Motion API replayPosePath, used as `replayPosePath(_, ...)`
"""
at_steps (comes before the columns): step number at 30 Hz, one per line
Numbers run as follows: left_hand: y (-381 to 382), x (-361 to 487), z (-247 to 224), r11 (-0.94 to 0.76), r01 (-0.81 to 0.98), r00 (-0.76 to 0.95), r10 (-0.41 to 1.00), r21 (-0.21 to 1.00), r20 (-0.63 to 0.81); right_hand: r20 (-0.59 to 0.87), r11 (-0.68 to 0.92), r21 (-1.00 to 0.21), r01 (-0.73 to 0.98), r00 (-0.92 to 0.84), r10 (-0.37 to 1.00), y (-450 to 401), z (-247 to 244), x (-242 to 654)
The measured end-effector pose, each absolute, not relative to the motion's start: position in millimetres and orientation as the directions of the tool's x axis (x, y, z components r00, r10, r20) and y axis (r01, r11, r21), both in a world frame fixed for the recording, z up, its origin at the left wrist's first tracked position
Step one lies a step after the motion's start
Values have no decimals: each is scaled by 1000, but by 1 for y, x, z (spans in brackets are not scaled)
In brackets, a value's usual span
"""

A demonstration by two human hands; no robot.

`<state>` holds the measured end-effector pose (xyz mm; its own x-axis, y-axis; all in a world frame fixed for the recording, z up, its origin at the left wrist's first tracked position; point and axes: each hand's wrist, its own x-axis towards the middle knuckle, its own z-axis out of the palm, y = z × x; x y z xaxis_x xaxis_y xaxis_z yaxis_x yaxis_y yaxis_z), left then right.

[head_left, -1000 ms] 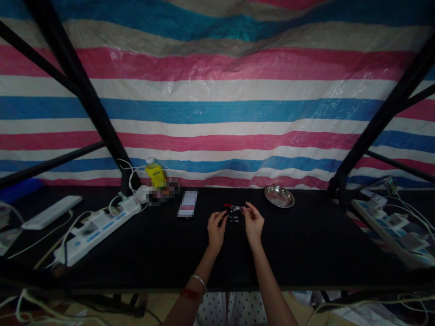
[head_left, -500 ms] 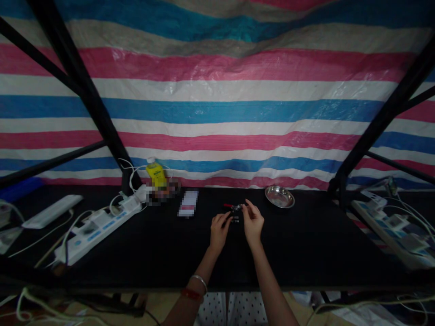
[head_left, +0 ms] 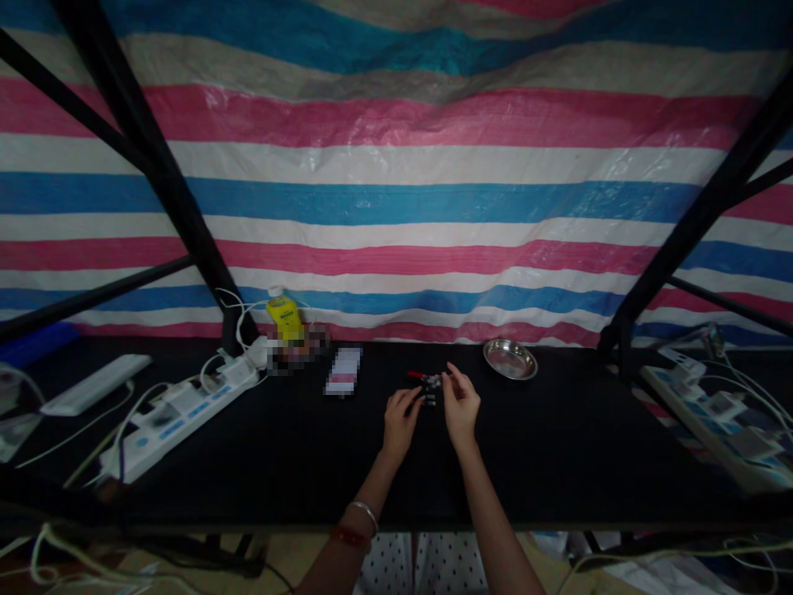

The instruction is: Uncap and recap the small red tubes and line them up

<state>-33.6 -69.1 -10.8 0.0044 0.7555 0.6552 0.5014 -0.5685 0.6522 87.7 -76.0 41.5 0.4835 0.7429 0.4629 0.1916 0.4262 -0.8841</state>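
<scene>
My left hand (head_left: 400, 420) is over the black table, its fingertips drawn together at small dark and silvery pieces (head_left: 429, 402). Whatever it pinches is too small to name. Facing it, my right hand (head_left: 461, 406) has its thumb and fingertips brought close together beside a small shiny metal piece (head_left: 434, 381). The fingers partly cover what they grip, if anything. A thin red item (head_left: 415, 375), perhaps a handle, lies just beyond the fingertips. A round metal dish (head_left: 510, 360) rests past my right hand.
A blurred-out phone (head_left: 344, 371) lies left of my hands, with a yellow bottle (head_left: 285, 316) behind it. White power strips (head_left: 186, 417) with cables flank both sides. Black frame posts (head_left: 179, 198) rise before a striped plastic sheet (head_left: 409, 202).
Both hands stay almost in place. Only slight finger shifts show around the small pieces.
</scene>
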Motion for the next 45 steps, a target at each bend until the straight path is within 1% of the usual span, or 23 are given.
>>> replayPosePath(2, -69, -33, -12, -580, 501, 20, 750, 643, 661, 468, 443, -878, 181, 514, 719, -77, 43, 88)
replayPosePath(7, -67, -33, -13, -572, 493, -5, 752, 656, 659, 527, 486, -846, 217, 473, 706, -81, 46, 88)
replayPosePath(10, -67, -33, -12, -567, 480, -24, 754, 669, 656, 516, 501, -846, 180, 509, 689, -81, 44, 87)
replayPosePath(12, -68, -33, -12, -567, 473, -20, 758, 674, 651, 513, 494, -850, 185, 510, 691, -80, 42, 87)
replayPosePath(18, -67, -33, -12, -578, 460, -14, 754, 674, 657, 527, 452, -849, 271, 415, 741, -82, 42, 88)
replayPosePath(24, -67, -34, -13, -566, 445, 1, 775, 693, 632, 554, 468, -829, 306, 333, 763, -83, 44, 87)
replayPosePath(27, -68, -34, -12, -565, 446, 15, 780, 694, 626, 514, 453, -855, 253, 298, 804, -82, 41, 86)
replayPosePath(30, -68, -34, -12, -559, 444, 2, 782, 700, 623, 487, 441, -872, 210, 301, 820, -80, 38, 86)
replayPosePath(35, -67, -34, -13, -565, 477, 1, 766, 673, 643, 399, 412, -909, 64, 422, 814, -76, 38, 87)
replayPosePath(39, -66, -36, -12, -587, 514, 32, 742, 626, 670, 325, 391, -919, -45, 472, 819, -71, 38, 92)
replayPosePath(42, -67, -37, -8, -600, 545, 91, 736, 585, 671, 287, 373, -925, -69, 515, 808, -66, 33, 100)
replayPosePath(45, -69, -37, -3, -603, 572, 148, 742, 555, 654, 254, 333, -942, -41, 557, 790, -62, 26, 108)
